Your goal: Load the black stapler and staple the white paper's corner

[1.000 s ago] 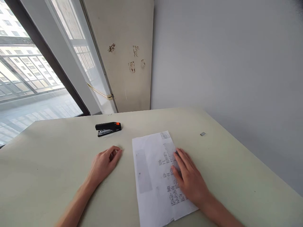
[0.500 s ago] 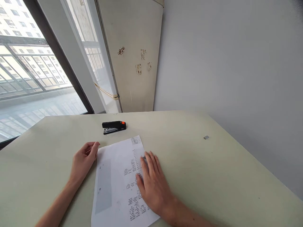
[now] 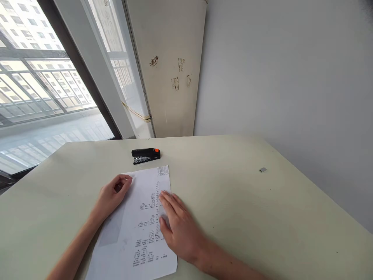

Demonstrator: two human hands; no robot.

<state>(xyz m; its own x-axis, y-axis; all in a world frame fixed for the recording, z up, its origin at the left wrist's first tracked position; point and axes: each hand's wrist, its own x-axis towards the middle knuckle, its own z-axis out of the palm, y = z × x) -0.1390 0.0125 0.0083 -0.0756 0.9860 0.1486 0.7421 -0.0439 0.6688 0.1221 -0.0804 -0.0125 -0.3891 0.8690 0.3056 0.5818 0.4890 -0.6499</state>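
A printed sheet of paper (image 3: 139, 186) lies on the table, its text at the right and a grey block at the left. My left hand (image 3: 112, 195) rests over the sheet's upper left edge, fingers curled in and thumb close to the index finger; what they hold, if anything, is hidden. Flat on the sheet's right side lies my right hand (image 3: 182, 231), fingers stretched out and covering some print. Just beyond the sheet's top edge sits a black stapler (image 3: 146, 155) with an orange mark.
The pale table (image 3: 227, 186) reaches to a grey wall (image 3: 276, 77) at the right. A small grey piece (image 3: 262, 170) lies on its right part. Behind the table stands a white fridge (image 3: 175, 105) with worn patches, beside a window (image 3: 43, 85) at the left.
The sheet has turned slightly and slid left on the table, and its upper left edge is now under my left hand. My right hand has moved left with it.
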